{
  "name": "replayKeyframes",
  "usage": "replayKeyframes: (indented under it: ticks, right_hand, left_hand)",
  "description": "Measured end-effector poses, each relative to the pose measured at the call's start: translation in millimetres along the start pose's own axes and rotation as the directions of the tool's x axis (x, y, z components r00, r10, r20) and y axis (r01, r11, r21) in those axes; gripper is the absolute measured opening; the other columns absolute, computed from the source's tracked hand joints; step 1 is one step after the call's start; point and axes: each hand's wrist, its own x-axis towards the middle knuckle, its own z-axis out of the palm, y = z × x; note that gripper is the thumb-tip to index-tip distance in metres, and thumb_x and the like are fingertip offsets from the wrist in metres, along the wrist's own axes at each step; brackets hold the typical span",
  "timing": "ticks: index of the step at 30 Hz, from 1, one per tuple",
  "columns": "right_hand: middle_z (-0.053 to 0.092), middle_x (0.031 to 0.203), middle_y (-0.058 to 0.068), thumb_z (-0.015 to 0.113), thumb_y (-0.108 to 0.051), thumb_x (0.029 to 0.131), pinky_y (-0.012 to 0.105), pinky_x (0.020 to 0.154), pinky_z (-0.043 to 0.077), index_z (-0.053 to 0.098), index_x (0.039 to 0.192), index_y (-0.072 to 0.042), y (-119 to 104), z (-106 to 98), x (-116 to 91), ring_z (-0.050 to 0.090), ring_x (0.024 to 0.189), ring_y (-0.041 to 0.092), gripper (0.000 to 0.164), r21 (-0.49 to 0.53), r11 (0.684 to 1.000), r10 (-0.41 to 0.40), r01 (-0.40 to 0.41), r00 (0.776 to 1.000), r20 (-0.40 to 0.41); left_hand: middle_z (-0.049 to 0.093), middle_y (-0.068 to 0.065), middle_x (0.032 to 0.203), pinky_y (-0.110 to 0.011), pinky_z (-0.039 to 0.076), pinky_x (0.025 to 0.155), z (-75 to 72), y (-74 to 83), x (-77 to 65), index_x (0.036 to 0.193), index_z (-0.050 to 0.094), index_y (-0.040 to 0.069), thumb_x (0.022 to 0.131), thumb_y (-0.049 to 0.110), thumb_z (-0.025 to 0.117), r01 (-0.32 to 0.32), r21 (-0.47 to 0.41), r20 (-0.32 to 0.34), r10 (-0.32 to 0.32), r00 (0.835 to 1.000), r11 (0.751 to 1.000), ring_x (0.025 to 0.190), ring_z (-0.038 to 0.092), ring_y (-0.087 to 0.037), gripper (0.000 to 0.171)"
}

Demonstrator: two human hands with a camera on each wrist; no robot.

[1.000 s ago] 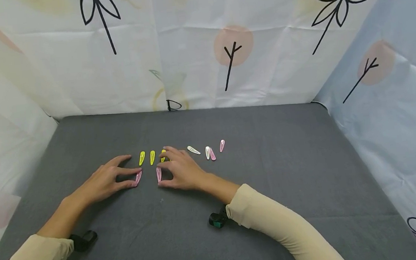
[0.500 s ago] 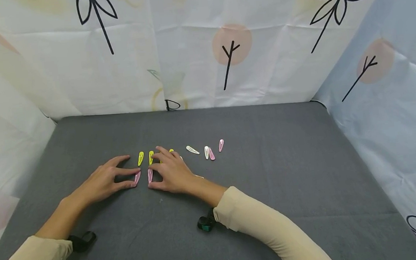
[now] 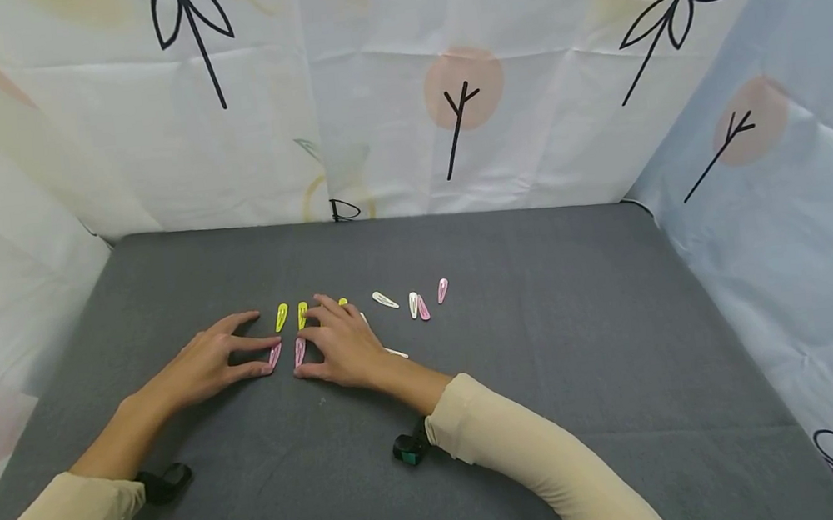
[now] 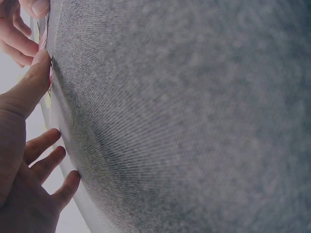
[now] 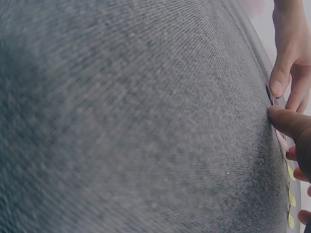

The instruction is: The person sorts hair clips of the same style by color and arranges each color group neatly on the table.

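In the head view my left hand [image 3: 211,362] pinches a pink snap hair clip [image 3: 275,356] between thumb and index finger, low on the table. Close to its right, my right hand [image 3: 350,348] holds a second pink hair clip [image 3: 300,352] the same way, with a narrow gap between the two clips. Behind them lie two yellow hair clips, the left one [image 3: 282,317] fully visible and the other [image 3: 303,314] partly covered by right fingers. The left wrist view shows my left thumb [image 4: 36,80] at its clip; in the right wrist view my right thumb [image 5: 286,121] hides most of its clip.
Another yellow clip [image 3: 343,301] peeks out behind the right hand. Farther right lie a white clip [image 3: 385,300], a white clip [image 3: 414,304] against a pink clip [image 3: 423,307], and another pink clip [image 3: 443,291]. A white clip [image 3: 397,352] is partly hidden by the right wrist.
My right hand has slid left with its pink clip, closer to the left hand's clip, then nearly stopped. A yellow clip and a white clip now show from behind it. My left hand stays put.
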Motion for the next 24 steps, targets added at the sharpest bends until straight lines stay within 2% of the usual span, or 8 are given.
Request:
replayKeyframes:
  ticks: [6, 11, 18, 21, 24]
  right_hand:
    - [0.052, 0.143, 0.001, 0.068, -0.06, 0.087, 0.043, 0.109, 0.035, 0.068, 0.13, -0.022, 2, -5, -2, 0.029, 0.146, 0.022, 0.057, -0.006, 1.0, -0.006, 0.006, 1.0, 0.005]
    - [0.054, 0.14, 0.001, 0.069, -0.058, 0.088, 0.042, 0.108, 0.036, 0.068, 0.129, -0.02, 16, -18, -7, 0.03, 0.145, 0.022, 0.056, -0.025, 0.999, -0.022, 0.022, 0.999, -0.024]
    - [0.056, 0.137, 0.008, 0.073, -0.048, 0.089, 0.046, 0.107, 0.037, 0.069, 0.126, -0.012, 65, -36, -33, 0.035, 0.143, 0.026, 0.052, 0.024, 0.999, -0.043, 0.045, 0.994, -0.099]
    - [0.057, 0.136, 0.009, 0.075, -0.045, 0.087, 0.048, 0.105, 0.038, 0.068, 0.127, -0.01, 90, -37, -48, 0.039, 0.14, 0.027, 0.054, 0.054, 0.998, -0.007, 0.014, 0.992, -0.125]
    - [0.057, 0.134, 0.011, 0.078, -0.043, 0.085, 0.049, 0.102, 0.04, 0.066, 0.13, -0.008, 114, -38, -63, 0.044, 0.135, 0.027, 0.058, 0.097, 0.994, 0.068, -0.054, 0.986, -0.151]
  left_hand:
    - [0.042, -0.029, 0.147, -0.071, 0.032, 0.1, 0.1, -0.5, 0.7, 0.129, 0.069, 0.014, 0.086, 0.043, 0.076, 0.002, 0.007, 0.002, -0.002, 1.0, 1.0, 0.133, 0.038, -0.051, 0.051]
    - [0.041, -0.029, 0.148, -0.071, 0.032, 0.1, -0.4, -1.1, -0.2, 0.129, 0.069, 0.015, 0.086, 0.045, 0.075, 0.004, 0.007, 0.008, -0.004, 1.0, 1.0, 0.133, 0.038, -0.051, 0.052]
    - [0.041, -0.027, 0.149, -0.07, 0.031, 0.101, 0.2, -1.7, -1.1, 0.131, 0.068, 0.017, 0.087, 0.046, 0.074, -0.009, 0.0, 0.014, 0.009, 1.0, 1.0, 0.134, 0.038, -0.05, 0.053]
    - [0.041, -0.027, 0.148, -0.071, 0.031, 0.101, 1.3, -2.0, -0.9, 0.131, 0.068, 0.016, 0.088, 0.045, 0.074, -0.016, 0.004, 0.008, 0.016, 1.0, 1.0, 0.134, 0.038, -0.05, 0.052]
    - [0.042, -0.028, 0.148, -0.071, 0.031, 0.1, 1.1, -0.9, 0.1, 0.131, 0.068, 0.016, 0.088, 0.045, 0.074, -0.022, 0.009, 0.008, 0.021, 1.0, 1.0, 0.134, 0.038, -0.05, 0.052]
